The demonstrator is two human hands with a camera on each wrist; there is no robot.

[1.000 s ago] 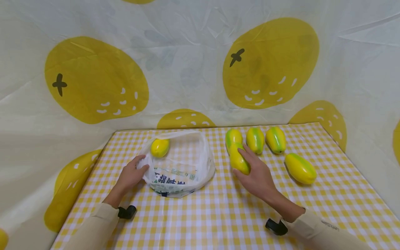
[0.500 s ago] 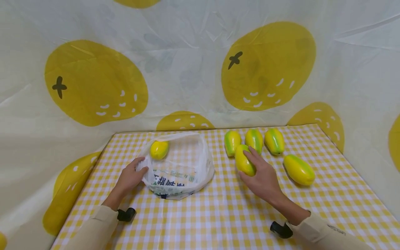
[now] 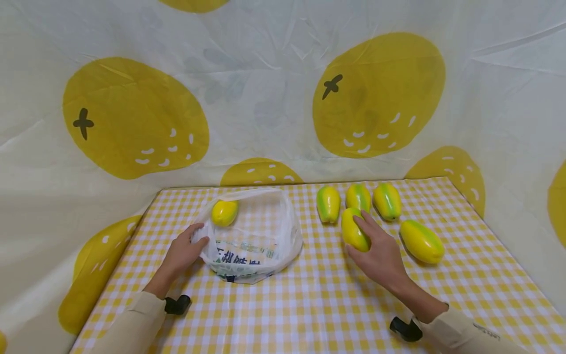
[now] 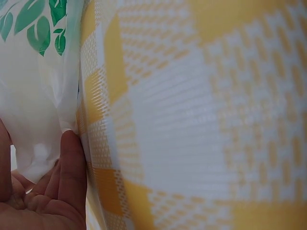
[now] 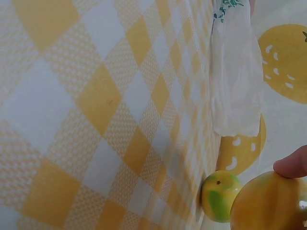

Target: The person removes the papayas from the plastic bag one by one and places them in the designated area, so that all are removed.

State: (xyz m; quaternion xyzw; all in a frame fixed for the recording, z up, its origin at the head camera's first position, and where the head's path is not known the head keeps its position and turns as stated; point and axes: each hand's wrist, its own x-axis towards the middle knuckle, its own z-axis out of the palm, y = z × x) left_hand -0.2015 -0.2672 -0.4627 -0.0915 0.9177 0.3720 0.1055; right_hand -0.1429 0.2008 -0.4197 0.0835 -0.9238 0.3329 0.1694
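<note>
In the head view a white plastic bag (image 3: 289, 241) lies with its mouth spread wide, green leaves and dark characters printed on it. One yellow papaya (image 3: 224, 213) sits inside at the back left. My left hand (image 3: 185, 248) pinches the bag's left rim; the left wrist view shows the white film (image 4: 36, 110) between thumb and fingers. My right hand (image 3: 378, 250) grips a yellow papaya (image 3: 355, 231) from its right side, and that fruit (image 5: 268, 201) fills the lower right corner of the right wrist view. Its underside is hidden.
Behind the held fruit stand a left papaya (image 3: 328, 204), a middle papaya (image 3: 358, 196) and a right papaya (image 3: 387, 201), all green-striped. Another papaya (image 3: 422, 241) lies to the right of my right hand. A yellow-checked cloth (image 3: 274, 319) covers the table; a printed curtain (image 3: 265, 98) hangs behind.
My right hand has moved right with its papaya, away from the left papaya and in front of the middle one. My left hand has stayed at the bag's rim.
</note>
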